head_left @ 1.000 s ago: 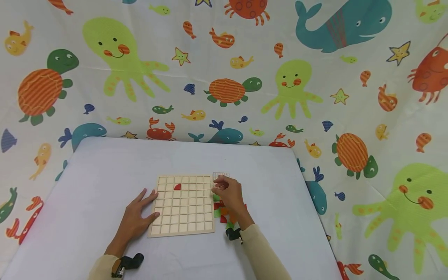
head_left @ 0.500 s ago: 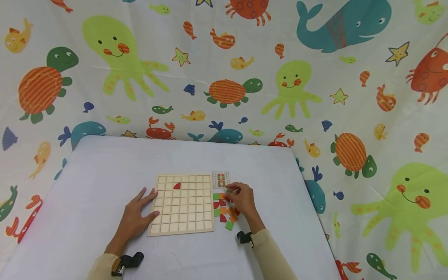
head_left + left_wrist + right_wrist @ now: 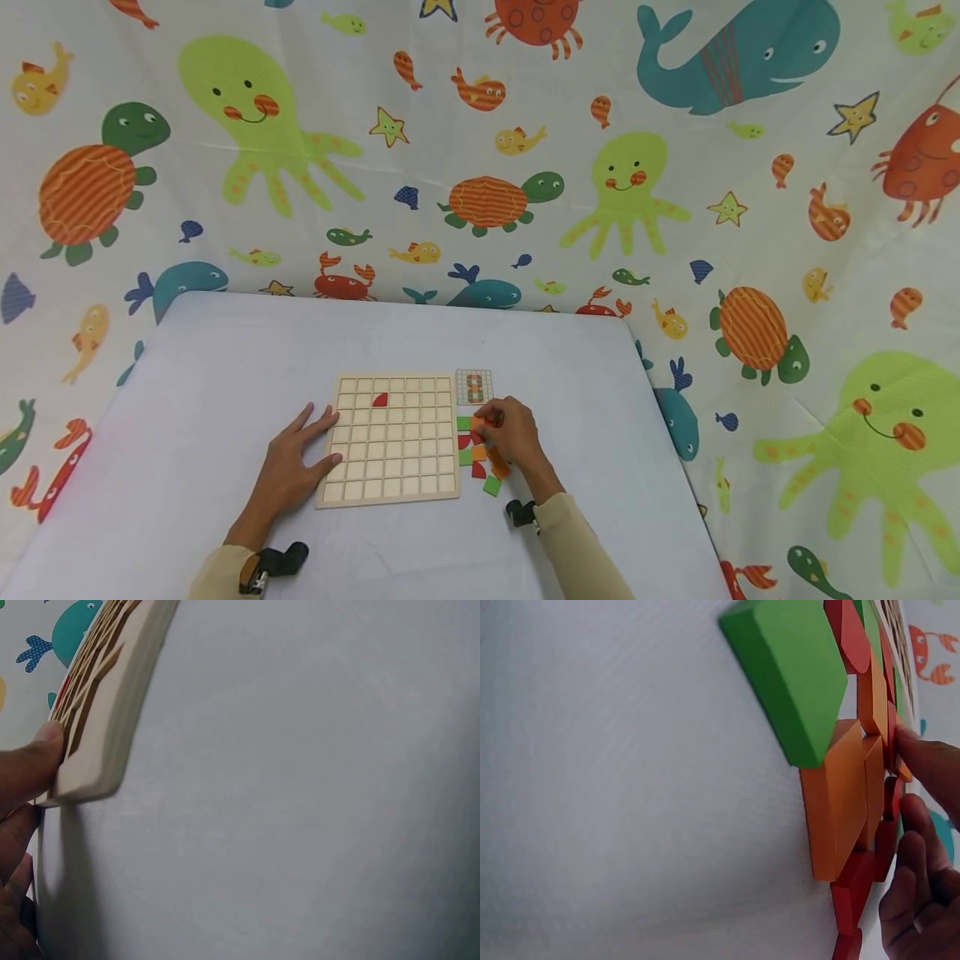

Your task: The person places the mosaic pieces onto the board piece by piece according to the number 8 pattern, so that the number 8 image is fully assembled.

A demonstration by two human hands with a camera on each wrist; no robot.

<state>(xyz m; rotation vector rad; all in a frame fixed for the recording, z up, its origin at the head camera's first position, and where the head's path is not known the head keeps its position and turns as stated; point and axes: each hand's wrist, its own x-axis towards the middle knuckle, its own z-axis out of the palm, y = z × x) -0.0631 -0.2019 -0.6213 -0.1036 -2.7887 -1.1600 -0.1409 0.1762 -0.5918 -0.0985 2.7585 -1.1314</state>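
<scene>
Your right hand [image 3: 514,428] has shifted slightly toward the counter's [image 3: 225,392] near edge, bent at blocks [image 3: 478,452] strung near-to-far, hold unclear; your spread left hand [image 3: 292,465] touches the board [image 3: 393,450].

At the left fingers [image 3: 30,769], the pale gridded board [image 3: 392,450] is matt wood; near the right fingers [image 3: 934,769], flat red, orange and green blocks [image 3: 795,682] look smooth.

A wooden grid board [image 3: 392,448] lies flat, holding 1 red piece [image 3: 381,400], beside coloured blocks [image 3: 479,452]
</scene>
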